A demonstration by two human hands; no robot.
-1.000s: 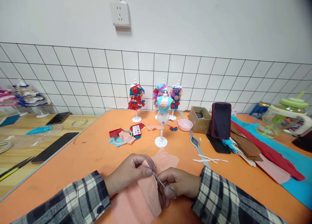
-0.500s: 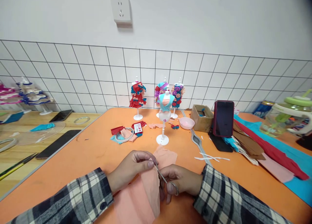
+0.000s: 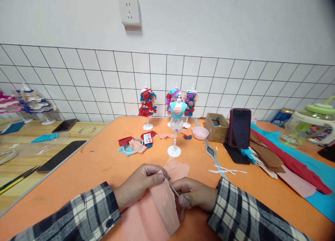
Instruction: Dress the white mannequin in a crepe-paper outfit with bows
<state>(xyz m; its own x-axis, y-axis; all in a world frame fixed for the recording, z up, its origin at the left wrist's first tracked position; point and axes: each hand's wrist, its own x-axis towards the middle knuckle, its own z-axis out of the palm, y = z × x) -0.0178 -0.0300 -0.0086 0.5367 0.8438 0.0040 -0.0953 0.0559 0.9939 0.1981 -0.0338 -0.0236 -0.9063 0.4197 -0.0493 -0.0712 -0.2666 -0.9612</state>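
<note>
My left hand (image 3: 140,187) pinches the upper edge of a folded piece of salmon-pink cloth (image 3: 159,207) low in the middle of the view, fingers closed on it. My right hand (image 3: 195,196) sits just right of it, fingers through the handles of small metal scissors (image 3: 180,195) whose blades point up-left into the cloth beside my left thumb. More of the pink cloth (image 3: 179,168) lies flat on the orange table (image 3: 99,164) behind my hands. A white mini mannequin (image 3: 176,124) in a teal and pink top stands just beyond.
Three dressed mini mannequins (image 3: 147,104) stand by the wire grid. Cloth scraps with a tape roll (image 3: 133,146), a pink bowl (image 3: 200,132), a cardboard box (image 3: 216,123), an upright phone (image 3: 239,128), stacked cloth strips (image 3: 285,162) and a green-lidded jug (image 3: 306,125) surround them. Phones lie at left (image 3: 61,156).
The hanging flap of pink cloth has shifted slightly right and lower. Both hands stay almost in place, the scissors still at the cloth's edge.
</note>
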